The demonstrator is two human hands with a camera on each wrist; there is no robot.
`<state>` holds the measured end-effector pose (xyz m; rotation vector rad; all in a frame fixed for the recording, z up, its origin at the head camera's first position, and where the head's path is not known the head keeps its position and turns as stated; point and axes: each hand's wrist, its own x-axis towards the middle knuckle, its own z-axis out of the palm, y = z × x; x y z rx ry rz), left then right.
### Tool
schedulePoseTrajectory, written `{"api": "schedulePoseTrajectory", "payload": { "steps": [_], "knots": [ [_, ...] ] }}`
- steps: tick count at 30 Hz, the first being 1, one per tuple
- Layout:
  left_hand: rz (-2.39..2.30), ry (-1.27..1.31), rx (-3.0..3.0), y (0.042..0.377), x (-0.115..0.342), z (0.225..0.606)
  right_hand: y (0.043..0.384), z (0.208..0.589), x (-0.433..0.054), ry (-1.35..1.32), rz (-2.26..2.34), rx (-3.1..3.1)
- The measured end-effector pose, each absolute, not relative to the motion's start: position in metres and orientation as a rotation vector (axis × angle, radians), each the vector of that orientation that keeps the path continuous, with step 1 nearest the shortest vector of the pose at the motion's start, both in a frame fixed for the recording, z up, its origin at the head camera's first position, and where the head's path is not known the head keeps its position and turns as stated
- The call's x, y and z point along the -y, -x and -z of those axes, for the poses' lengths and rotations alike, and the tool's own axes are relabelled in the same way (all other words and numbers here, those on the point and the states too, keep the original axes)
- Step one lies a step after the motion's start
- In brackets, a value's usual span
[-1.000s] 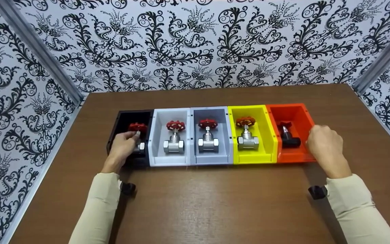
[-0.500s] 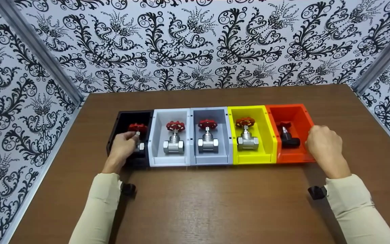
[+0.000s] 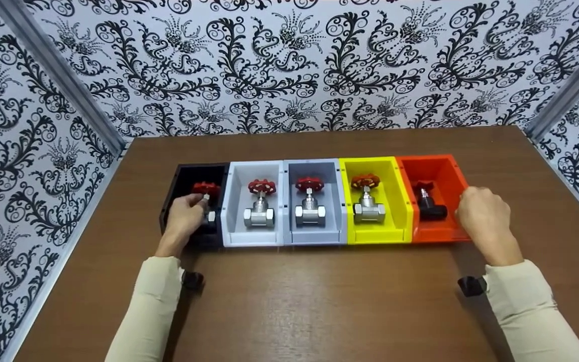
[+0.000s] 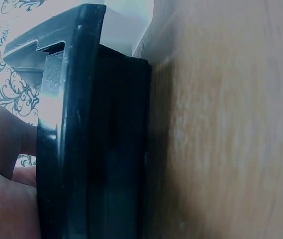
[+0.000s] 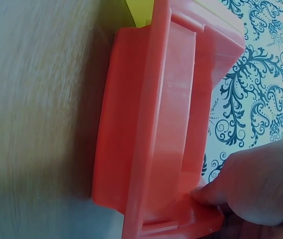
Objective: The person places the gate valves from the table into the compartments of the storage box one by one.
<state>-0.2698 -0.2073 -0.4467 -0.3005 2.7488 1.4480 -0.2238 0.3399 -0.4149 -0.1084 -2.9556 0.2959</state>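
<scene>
In the head view, my left hand point(image 3: 184, 221) reaches into the black bin point(image 3: 194, 173) at the row's left end. Its thumb and fingers grip a metal valve point(image 3: 210, 217) beneath its red handwheel; the hand hides part of the valve body. Over the front of the black bin point(image 4: 71, 124), the left wrist view shows the left hand point(image 4: 4, 159), its fingertips hidden. At the other end my right hand point(image 3: 485, 216) grips the side wall of the red bin point(image 3: 440, 231), thumb inside. The thumb of the right hand point(image 5: 250, 184) presses that wall in the right wrist view.
Between the end bins stand a white bin point(image 3: 252, 237), a grey bin point(image 3: 314, 237) and a yellow bin point(image 3: 380, 235), each with a red-wheeled metal valve. A black-bodied valve point(image 3: 431, 211) lies in the red bin. Patterned walls point(image 3: 289, 65) enclose the brown table point(image 3: 319, 301).
</scene>
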Motion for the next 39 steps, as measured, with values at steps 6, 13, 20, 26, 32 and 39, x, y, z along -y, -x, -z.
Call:
{"api": "schedulePoseTrajectory", "payload": {
  "steps": [6,13,20,26,32,39],
  "knots": [
    [-1.437,0.324,-2.757,0.268,0.207,0.445,0.224,0.416,-0.339,0.096,-0.294,2.956],
    [-1.381,0.335,-2.786,0.265,0.206,0.441,0.227,0.415,-0.342,0.122,-0.315,2.991],
    [-1.298,0.307,-2.768,0.259,0.206,0.432,0.229,0.416,-0.343,0.122,-0.324,3.000],
    [-1.141,0.228,-2.872,0.255,0.204,0.421,0.231,0.417,-0.345,0.117,-0.318,2.993],
    [-1.075,0.166,-3.027,0.255,0.200,0.414,0.233,0.419,-0.350,0.152,-0.321,3.014],
    [-0.924,0.023,-3.256,0.258,0.193,0.407,0.233,0.416,-0.359,0.180,-0.354,3.050]
  ]
}}
